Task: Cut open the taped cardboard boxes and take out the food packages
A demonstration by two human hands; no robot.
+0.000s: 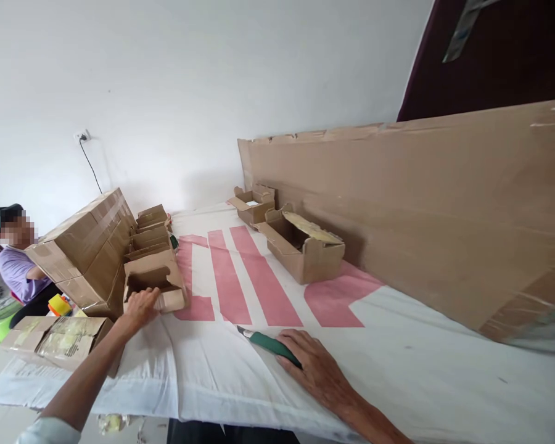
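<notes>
My left hand (140, 308) reaches out to a small open cardboard box (153, 280) at the left of the table and touches its front edge. My right hand (315, 365) lies palm down on the white cloth (398, 351), its fingers resting on a green-handled utility knife (266, 342) whose blade points left. Two more open cardboard boxes stand farther back: a larger one (305, 246) and a smaller one (253, 205).
Taped cartons (86, 246) are stacked at the left, with several small boxes (150, 237) beside them. A big cardboard sheet (420, 203) leans along the right. A seated person (16, 259) is at far left, near a flat carton (60, 339).
</notes>
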